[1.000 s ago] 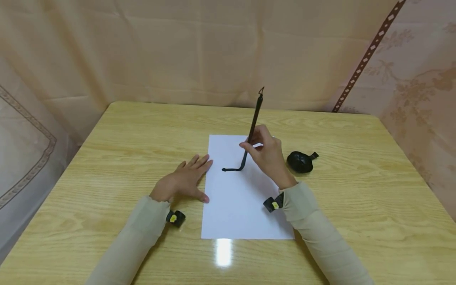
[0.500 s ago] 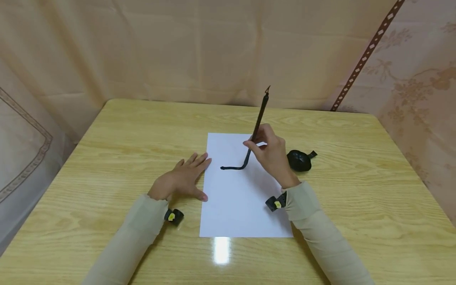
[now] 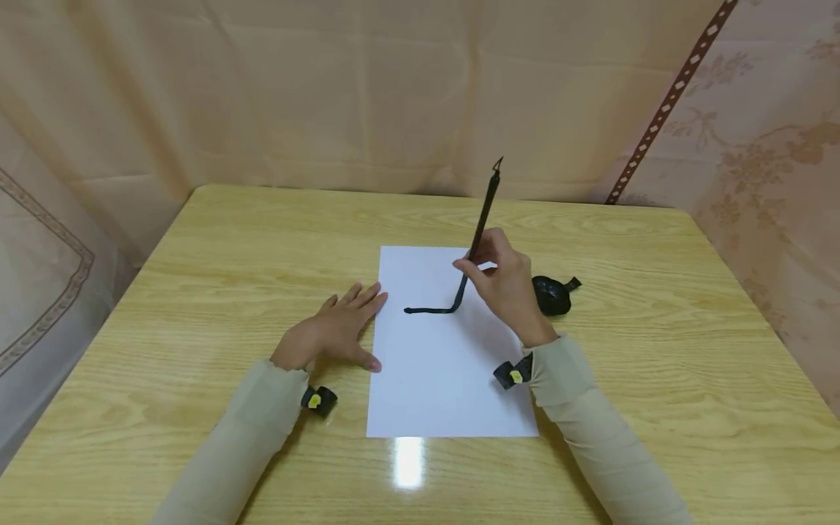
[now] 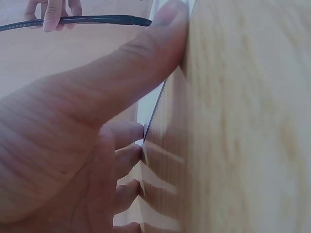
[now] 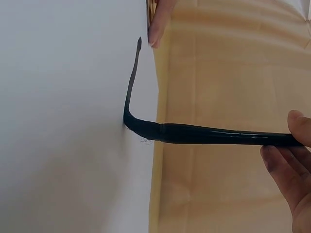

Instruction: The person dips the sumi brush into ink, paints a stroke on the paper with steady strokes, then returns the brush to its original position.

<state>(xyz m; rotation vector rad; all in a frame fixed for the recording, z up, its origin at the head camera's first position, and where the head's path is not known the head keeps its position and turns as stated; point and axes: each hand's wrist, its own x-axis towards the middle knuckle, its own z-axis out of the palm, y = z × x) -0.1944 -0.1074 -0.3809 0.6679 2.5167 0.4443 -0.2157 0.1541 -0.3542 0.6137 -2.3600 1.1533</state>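
My right hand (image 3: 508,288) pinches a dark ink brush (image 3: 483,214) partway along its handle, the top leaning to the right. The bent bristles (image 5: 138,125) touch a white sheet of paper (image 3: 446,386). Leftward from them runs a black ink stroke (image 3: 426,310), with a small pointed start in the right wrist view. My left hand (image 3: 335,332) lies spread at the paper's left edge. Its fingertips and thumb (image 4: 141,63) touch that edge. In the left wrist view, the brush (image 4: 97,20) shows beyond the thumb.
A rounded black dish (image 3: 553,295) with a short tab stands on the wooden table (image 3: 656,350), just right of my right hand. Beige cloth (image 3: 315,95) hangs behind the table's far edge. A small black camera is worn at each wrist.
My right hand has drawn the brush a little to the right across the paper. The ink stroke has grown longer behind it. My left hand stays at the paper's edge.
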